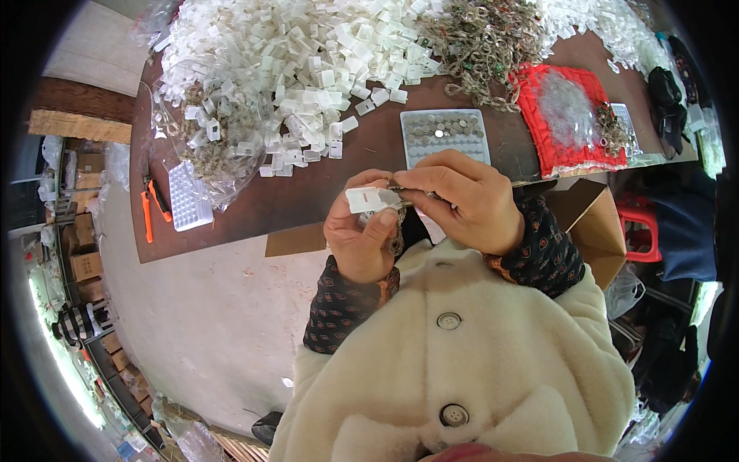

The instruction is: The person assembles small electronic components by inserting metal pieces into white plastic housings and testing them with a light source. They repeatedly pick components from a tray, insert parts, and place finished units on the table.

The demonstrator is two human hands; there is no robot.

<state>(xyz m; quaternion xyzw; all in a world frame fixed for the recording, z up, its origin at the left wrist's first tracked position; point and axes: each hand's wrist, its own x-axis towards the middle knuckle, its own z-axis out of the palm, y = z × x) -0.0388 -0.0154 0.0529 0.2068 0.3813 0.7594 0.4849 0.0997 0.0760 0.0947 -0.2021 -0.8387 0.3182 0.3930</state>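
Close in front of my chest, my left hand (362, 239) is closed around a small white plastic case (368, 199), held between thumb and fingers. My right hand (467, 199) pinches at the case's right end, on a thin brownish cord (402, 202) that partly hides behind the fingers. More of this cord or chain hangs down beside my left thumb. Beyond my hands, a pale tray (445, 158) with rows of small round metal discs lies on the brown table (308, 204).
A large heap of white plastic cases (300, 54) covers the far table. Tangled brownish cords (493, 38) lie right of it. Orange-handled pliers (148, 212) and a clear blister tray (189, 196) are at left. A red padded cloth (539, 146) bears clear plastic pieces; a cardboard box (596, 223) stands below.
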